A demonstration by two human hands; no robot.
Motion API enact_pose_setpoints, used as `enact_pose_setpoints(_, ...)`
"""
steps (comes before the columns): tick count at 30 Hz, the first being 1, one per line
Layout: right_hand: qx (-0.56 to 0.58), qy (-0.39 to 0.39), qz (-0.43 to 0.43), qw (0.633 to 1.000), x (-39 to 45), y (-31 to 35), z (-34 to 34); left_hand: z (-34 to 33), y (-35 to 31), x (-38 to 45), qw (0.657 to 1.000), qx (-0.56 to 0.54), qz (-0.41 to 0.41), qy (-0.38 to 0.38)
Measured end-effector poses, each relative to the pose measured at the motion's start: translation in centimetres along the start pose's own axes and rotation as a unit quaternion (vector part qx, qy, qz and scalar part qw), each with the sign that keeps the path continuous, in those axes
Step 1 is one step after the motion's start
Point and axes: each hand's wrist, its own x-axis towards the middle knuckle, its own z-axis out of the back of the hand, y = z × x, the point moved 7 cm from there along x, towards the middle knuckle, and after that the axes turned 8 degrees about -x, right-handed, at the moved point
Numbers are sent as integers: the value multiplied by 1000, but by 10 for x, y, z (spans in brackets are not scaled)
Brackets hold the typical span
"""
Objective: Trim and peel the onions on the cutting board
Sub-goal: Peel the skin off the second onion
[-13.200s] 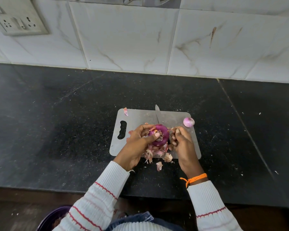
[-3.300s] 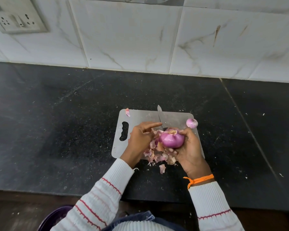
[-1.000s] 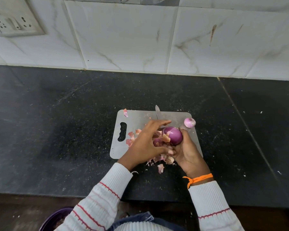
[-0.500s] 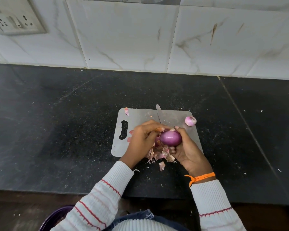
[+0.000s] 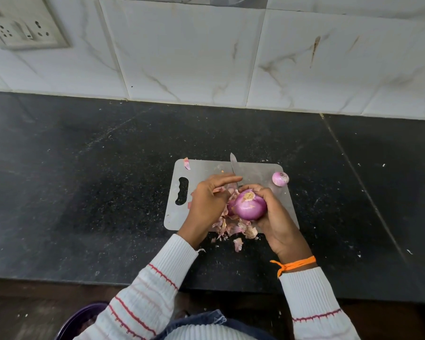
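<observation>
Above the cutting board, right-hand fingers cup the onion; left hand relaxed beside it

Knife handle hidden behind the hands, purple bowl cut off at bottom edge, wall socket clipped at left, left fingertips behind onion.

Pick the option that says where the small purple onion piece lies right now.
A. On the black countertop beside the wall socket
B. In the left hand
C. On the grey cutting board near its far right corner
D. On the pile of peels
C: the small purple onion piece lies alone on the grey cutting board near its far right corner, apart from both hands.
</observation>
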Motion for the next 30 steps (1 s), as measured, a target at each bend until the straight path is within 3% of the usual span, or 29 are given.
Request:
enact_pose_setpoints(3,23,-7,-11,1000,-1,-1,1,-3,-10,-3,998,-36,-28,33)
enact_pose_setpoints(8,113,1,-34,993,-4,0,4,-16,-12,-11,983,-92,-50,154)
enact_pose_setpoints(13,118,3,-41,992,-4,-1,6,-12,-13,-8,985,-121,-72,102)
enact_pose_setpoints(22,79,-9,-48,996,-8,-1,4,-16,-18,-9,987,14,-126,99)
enact_pose_setpoints(30,91,-1,-54,994,-11,1,3,-15,-14,-13,982,-90,-85,141)
